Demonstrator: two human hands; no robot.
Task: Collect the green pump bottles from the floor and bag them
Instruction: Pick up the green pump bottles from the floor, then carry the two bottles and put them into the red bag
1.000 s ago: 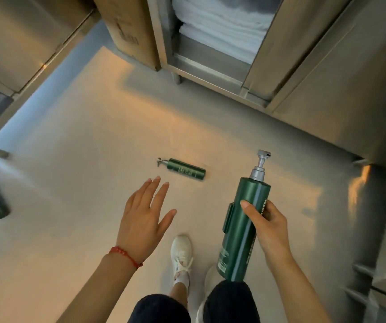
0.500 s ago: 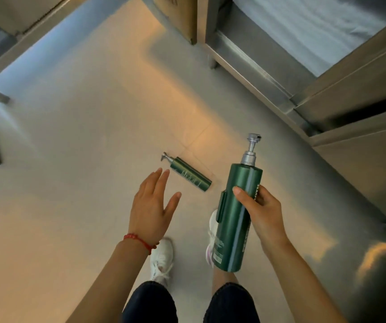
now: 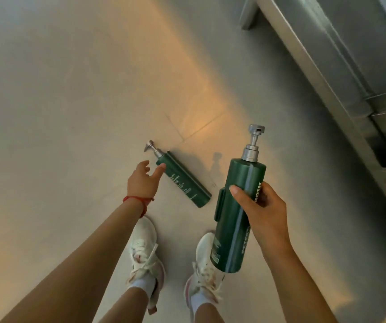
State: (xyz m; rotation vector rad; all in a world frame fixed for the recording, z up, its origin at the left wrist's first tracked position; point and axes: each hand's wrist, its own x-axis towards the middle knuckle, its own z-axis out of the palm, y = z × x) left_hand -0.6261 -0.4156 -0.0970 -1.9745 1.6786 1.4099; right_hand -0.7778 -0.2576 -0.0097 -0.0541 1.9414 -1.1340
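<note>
A slim green pump bottle (image 3: 185, 183) lies on its side on the pale floor, its silver pump pointing up-left. My left hand (image 3: 143, 180) is stretched down beside its upper end, fingers apart, the thumb at the bottle's shoulder. My right hand (image 3: 260, 208) is closed around a larger green pump bottle (image 3: 236, 215), held upright above the floor with its silver pump on top. No bag is in view.
A stainless steel cabinet base (image 3: 341, 73) with a leg (image 3: 248, 17) runs along the upper right. My two feet in white sneakers (image 3: 145, 250) stand just below the lying bottle. Open pale floor (image 3: 71, 89) spreads to the left.
The view has dropped closer to the floor. My left hand has reached down to the lying bottle's upper end. The bottle at the far left has gone out of view.
</note>
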